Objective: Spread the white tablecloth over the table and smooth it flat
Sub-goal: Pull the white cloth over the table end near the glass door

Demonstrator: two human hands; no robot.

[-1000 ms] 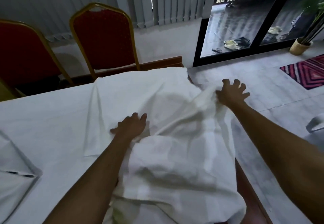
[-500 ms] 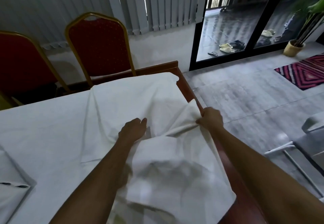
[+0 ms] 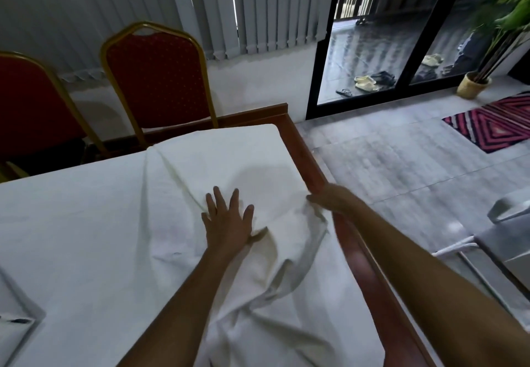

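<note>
**Smoothing step, cloth bunched at right edge**

Your left hand lies flat, fingers spread, pressing the cloth on the table. Your right hand pinches the cloth's edge at the rim, fingers closed. Folds remain near you. Next, likely pull the edge outward and sweep flat. Chairs stand behind, clear of the work.

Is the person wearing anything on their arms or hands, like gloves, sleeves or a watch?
No. Both arms are bare for as far as the view shows, with no sleeve in the picture. The left hand and the right hand have no gloves, and I can see no watch, bracelet or ring. The right hand is a little blurred, so a thin ring there could be missed.
</note>
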